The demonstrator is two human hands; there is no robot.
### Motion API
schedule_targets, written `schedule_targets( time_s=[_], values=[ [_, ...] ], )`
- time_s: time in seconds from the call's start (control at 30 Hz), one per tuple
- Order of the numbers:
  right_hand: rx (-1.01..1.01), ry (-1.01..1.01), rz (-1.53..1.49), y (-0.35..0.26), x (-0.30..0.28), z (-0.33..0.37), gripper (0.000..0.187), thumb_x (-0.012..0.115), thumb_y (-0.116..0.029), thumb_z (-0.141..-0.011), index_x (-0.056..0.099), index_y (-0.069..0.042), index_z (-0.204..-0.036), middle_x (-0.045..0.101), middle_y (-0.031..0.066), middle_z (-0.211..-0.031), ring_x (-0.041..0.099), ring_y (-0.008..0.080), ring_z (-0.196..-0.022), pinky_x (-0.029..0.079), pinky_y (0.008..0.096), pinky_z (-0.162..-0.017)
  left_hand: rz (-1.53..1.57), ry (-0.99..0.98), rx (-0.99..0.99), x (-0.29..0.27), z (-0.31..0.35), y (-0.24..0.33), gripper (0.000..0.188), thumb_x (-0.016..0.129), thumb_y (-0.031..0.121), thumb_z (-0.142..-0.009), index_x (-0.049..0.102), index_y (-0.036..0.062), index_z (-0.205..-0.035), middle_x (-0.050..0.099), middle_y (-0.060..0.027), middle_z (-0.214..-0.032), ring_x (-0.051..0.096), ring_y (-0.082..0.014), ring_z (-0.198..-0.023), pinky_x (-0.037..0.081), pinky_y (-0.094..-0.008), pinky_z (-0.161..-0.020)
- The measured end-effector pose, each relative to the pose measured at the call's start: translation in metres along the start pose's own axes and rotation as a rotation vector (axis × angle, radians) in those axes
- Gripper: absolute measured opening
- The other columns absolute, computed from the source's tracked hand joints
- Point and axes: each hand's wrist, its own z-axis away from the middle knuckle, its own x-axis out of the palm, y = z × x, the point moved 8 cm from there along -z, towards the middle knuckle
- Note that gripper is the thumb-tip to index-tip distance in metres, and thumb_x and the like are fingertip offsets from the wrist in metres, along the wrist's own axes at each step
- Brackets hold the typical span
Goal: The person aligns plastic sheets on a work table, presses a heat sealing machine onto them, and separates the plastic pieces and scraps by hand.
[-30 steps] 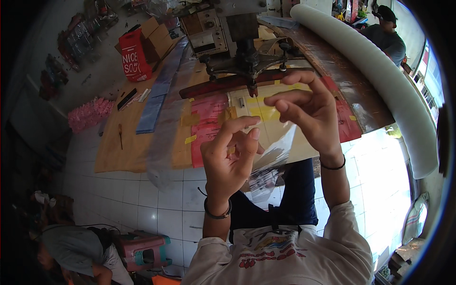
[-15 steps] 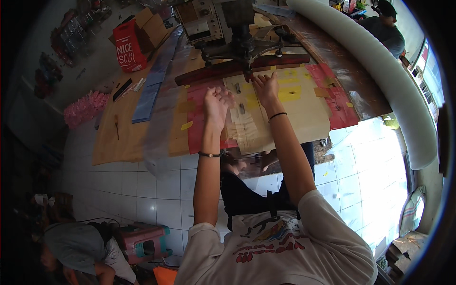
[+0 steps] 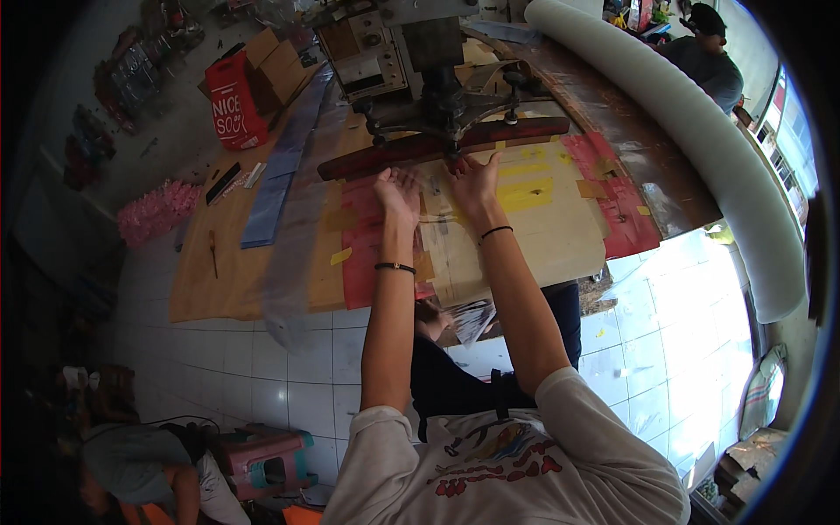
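Beneath the dark red bar (image 3: 525, 131) of a press machine lies a cream board (image 3: 560, 236) with a red panel (image 3: 626, 197) at its right and yellow tape strips (image 3: 528, 193) on it. Over the board's left part is my left hand (image 3: 400, 197), palm up, fingers stretched and thumb apart. My right hand (image 3: 475, 185) is beside it, also palm up, its fingers reaching to the middle of the bar and the thumb spread. Neither hand visibly holds anything; whether thin clear film lies between them cannot be made out. Shiny clear plastic (image 3: 473, 320) hangs below the board's front edge.
A clear plastic sheet (image 3: 293, 280) and blue strips (image 3: 268, 201) lie to the left, with a screwdriver (image 3: 213, 254) and a red bag (image 3: 236, 105). A long white foam roll (image 3: 691, 96) borders the right. Other people are at the lower left and far right.
My right hand has moved left, nearer to my left hand. My left hand's fingers have straightened from a curl. Shiny plastic now shows below the board's front edge.
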Motion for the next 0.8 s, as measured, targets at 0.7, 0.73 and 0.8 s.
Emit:
schedule_targets(
  time_s=[0.7, 0.73, 0.8],
  values=[
    [0.0, -0.11, 0.043, -0.017, 0.013, 0.02, 0.119, 0.022, -0.086, -0.091, 0.001, 0.01, -0.157, 0.018, 0.0271, -0.162, 0.031, 0.0378, -0.146, 0.029, 0.0456, -0.121, -0.19, -0.139, -0.002, 0.014, 0.015, -0.002, 0.022, 0.046, 0.022, -0.098, 0.049, 0.001, -0.101, 0.054, -0.0256, -0.131, 0.049, -0.0376, -0.131, 0.036, -0.0515, -0.119],
    [-0.038, -0.084, 0.05, -0.023, 0.01, 0.018, 0.118, 0.022, -0.086, -0.09, -0.002, 0.007, -0.158, 0.01, 0.0274, -0.166, 0.026, 0.0377, -0.151, 0.026, 0.0453, -0.123, -0.191, -0.14, -0.009, 0.016, 0.015, -0.006, 0.022, 0.046, 0.022, -0.098, 0.049, 0.001, -0.101, 0.054, -0.0256, -0.131, 0.049, -0.0376, -0.131, 0.036, -0.0515, -0.119],
    [-0.063, -0.079, 0.058, -0.028, 0.005, 0.015, 0.118, 0.022, -0.086, -0.09, -0.001, 0.008, -0.158, 0.011, 0.0276, -0.166, 0.024, 0.0383, -0.152, 0.025, 0.0457, -0.123, -0.153, -0.094, -0.021, 0.015, 0.013, -0.012, 0.024, 0.046, 0.021, -0.098, 0.049, -0.002, -0.104, 0.054, -0.026, -0.133, 0.049, -0.0377, -0.131, 0.036, -0.0509, -0.119]
  ],
)
